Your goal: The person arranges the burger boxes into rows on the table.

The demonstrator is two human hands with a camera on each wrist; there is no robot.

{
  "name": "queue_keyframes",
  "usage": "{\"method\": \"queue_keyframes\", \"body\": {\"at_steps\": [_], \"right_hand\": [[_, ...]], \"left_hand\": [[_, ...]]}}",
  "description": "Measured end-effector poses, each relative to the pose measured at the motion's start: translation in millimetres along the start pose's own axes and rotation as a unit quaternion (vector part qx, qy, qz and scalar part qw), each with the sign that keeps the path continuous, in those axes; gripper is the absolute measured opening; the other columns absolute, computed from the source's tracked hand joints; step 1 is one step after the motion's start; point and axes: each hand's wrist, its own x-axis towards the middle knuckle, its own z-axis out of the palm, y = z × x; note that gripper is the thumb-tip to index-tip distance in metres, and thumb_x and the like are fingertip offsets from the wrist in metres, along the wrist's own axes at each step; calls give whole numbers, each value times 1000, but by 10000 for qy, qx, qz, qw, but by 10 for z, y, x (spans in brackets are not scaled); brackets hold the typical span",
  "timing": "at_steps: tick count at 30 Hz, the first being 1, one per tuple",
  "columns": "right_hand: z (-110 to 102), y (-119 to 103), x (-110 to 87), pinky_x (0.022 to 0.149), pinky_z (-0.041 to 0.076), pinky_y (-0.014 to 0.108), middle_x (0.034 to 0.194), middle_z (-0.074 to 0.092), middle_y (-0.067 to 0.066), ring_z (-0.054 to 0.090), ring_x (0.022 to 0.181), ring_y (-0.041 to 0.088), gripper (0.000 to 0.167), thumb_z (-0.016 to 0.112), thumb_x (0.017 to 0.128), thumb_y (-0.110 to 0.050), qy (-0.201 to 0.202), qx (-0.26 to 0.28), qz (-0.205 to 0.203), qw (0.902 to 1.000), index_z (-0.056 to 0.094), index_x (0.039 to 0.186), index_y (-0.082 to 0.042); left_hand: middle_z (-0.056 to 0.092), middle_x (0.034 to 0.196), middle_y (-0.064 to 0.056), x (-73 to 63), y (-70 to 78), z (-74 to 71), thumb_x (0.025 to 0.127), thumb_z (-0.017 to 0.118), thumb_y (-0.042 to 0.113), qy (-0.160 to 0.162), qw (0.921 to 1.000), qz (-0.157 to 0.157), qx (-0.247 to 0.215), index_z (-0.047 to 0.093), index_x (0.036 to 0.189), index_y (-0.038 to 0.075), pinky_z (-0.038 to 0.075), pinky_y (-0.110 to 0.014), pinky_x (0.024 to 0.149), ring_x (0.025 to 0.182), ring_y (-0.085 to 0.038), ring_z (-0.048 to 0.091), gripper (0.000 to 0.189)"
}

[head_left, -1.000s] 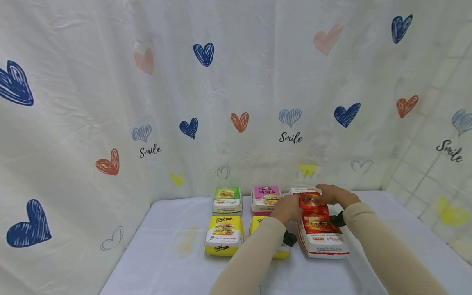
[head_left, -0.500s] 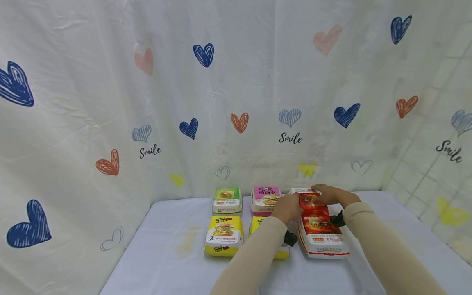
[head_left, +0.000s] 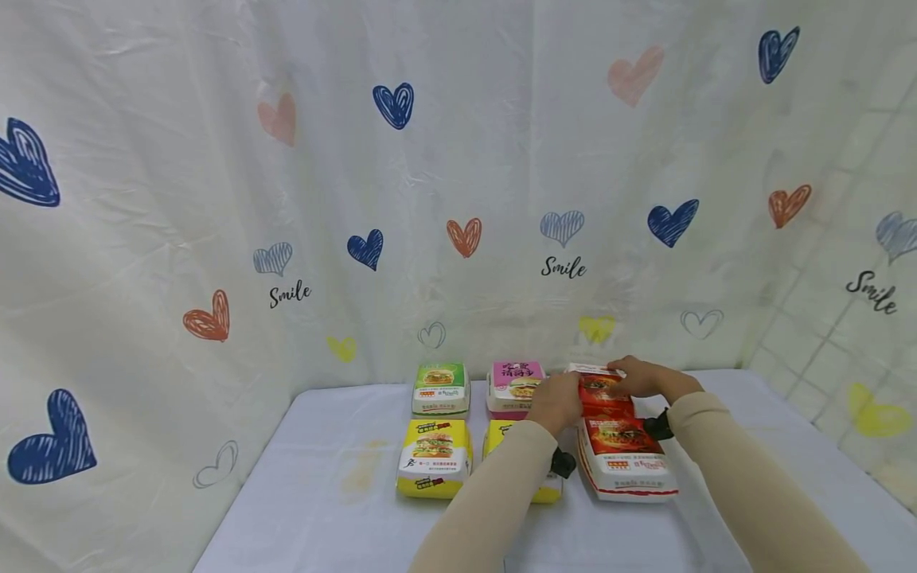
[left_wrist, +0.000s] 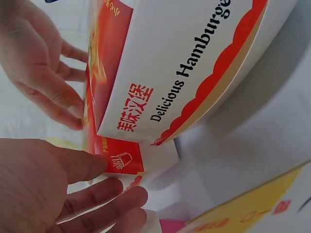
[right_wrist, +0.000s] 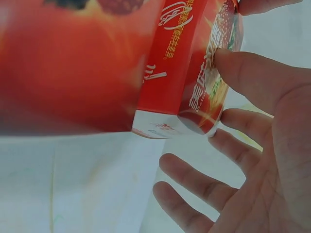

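My left hand point(head_left: 556, 404) and right hand point(head_left: 648, 379) flank a red-and-white hamburger box point(head_left: 600, 387) at the back right of the table. In the left wrist view, the left thumb meets the box's red corner and the other fingers stretch along its side, nearly straight. Seen from the right wrist, the right thumb lies against the printed lid, with the index and middle fingertips at its edge and the remaining fingers spread in the air. A second red-and-white hamburger box point(head_left: 629, 463) stands right in front, toward me, beneath both wrists.
Left of the red pair stand a pink-topped box point(head_left: 517, 380) at the back and a yellow box point(head_left: 546, 487) partly hidden by my left arm. Farther left are a green box point(head_left: 440, 388) and another yellow box point(head_left: 435, 458). A heart-printed curtain point(head_left: 430, 183) hangs behind.
The back red box's left edge has shifted slightly right, lining up more closely with the front one. My right hand has crept slightly left along the box's far edge; my left hand has barely moved.
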Motion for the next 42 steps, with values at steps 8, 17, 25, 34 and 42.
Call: {"method": "queue_keyframes", "body": {"at_steps": [8, 17, 25, 34, 42], "right_hand": [[7, 8, -23, 106, 40, 70, 138, 39, 40, 44, 125, 54, 68, 68, 96, -29, 154, -266, -131, 9994, 42, 146, 11], [-6, -21, -80, 103, 43, 68, 134, 41, 41, 47, 120, 52, 66, 67, 97, -29, 302, -359, -43, 9989, 44, 144, 11], [-5, 24, -108, 101, 44, 67, 133, 42, 42, 47, 121, 53, 59, 66, 97, -22, 389, -422, -116, 9983, 47, 141, 11], [-22, 34, -174, 102, 43, 68, 135, 43, 44, 46, 123, 55, 57, 68, 95, -20, 478, -468, -142, 9977, 49, 138, 12], [-20, 34, -216, 98, 46, 64, 131, 44, 44, 48, 118, 52, 56, 70, 94, -20, 527, -398, -154, 9977, 50, 135, 12]], "left_hand": [[74, 112, 9, -26, 22, -27, 89, 79, 34, -138, 9997, -161, -107, 69, 123, 27, 55, -30, 84, 85, -11, 62, 36], [73, 110, 9, -67, 50, -55, 91, 76, 35, -319, 9991, -169, -209, 70, 120, 25, 56, -30, 82, 82, -11, 59, 31], [73, 107, 8, -85, 56, -59, 92, 74, 40, -362, 9992, -73, -159, 68, 119, 25, 54, -30, 77, 80, -11, 61, 31], [72, 105, 4, -79, 68, -39, 92, 72, 41, -376, 9987, -157, -303, 68, 121, 24, 53, -32, 75, 79, -14, 58, 35], [72, 104, 4, -60, 67, -14, 92, 72, 39, -353, 9985, -196, -373, 67, 120, 24, 52, -32, 73, 78, -14, 57, 32]]}}
